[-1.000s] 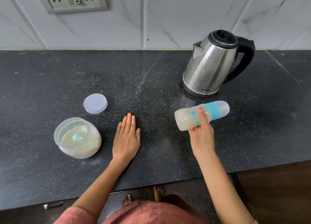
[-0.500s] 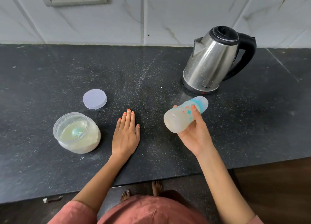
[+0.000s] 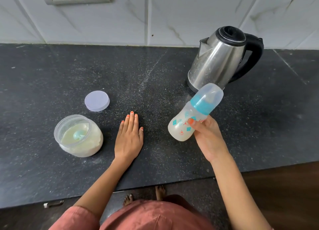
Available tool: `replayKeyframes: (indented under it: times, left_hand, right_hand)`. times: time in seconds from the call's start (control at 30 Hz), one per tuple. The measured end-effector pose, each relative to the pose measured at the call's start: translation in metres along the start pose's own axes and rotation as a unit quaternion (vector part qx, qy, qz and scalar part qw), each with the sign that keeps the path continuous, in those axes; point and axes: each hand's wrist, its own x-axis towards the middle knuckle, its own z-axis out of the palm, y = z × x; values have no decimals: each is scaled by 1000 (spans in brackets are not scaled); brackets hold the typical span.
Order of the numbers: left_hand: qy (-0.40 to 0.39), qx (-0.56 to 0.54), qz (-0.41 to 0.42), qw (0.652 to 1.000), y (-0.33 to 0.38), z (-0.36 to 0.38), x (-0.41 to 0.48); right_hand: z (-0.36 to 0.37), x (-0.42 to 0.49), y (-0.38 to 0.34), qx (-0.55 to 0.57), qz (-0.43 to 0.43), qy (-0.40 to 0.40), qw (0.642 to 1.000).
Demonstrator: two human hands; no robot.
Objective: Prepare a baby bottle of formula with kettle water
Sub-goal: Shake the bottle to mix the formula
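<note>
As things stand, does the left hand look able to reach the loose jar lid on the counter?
Probably yes. The left hand lies flat and empty on the counter, and the lid sits just ahead to its left, with only bare counter between.

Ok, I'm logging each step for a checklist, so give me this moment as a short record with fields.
bottle: capped, milky liquid inside, tilted above the countertop
right hand: grips the bottle's body
left hand: flat on countertop, holding nothing
formula jar: open, powder and scoop inside
jar lid: on countertop behind jar
kettle: upright, lid closed, back right
</note>
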Motion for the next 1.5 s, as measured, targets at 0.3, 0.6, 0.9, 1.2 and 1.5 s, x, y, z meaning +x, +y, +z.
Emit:
replayKeyframes:
  times: [0.3, 0.6, 0.9, 1.2, 1.5]
  left_hand:
    - [-4, 2, -2, 1000, -1, 0, 0]
    - [-7, -4, -5, 1000, 0, 0, 0]
    - [-5, -3, -2, 1000, -1, 0, 0]
    - [-11, -1, 0, 1000, 1, -3, 0]
    - [-7, -5, -6, 1000, 0, -1, 0]
  right_hand:
    - [-9, 2, 8, 39, 11, 41, 998]
    - [5, 3, -1, 41, -38, 144, 988]
    - [11, 1, -2, 72, -45, 193, 978]
    - [13, -2, 2, 52, -19, 205, 977]
    - [10, -5, 7, -11, 11, 187, 982]
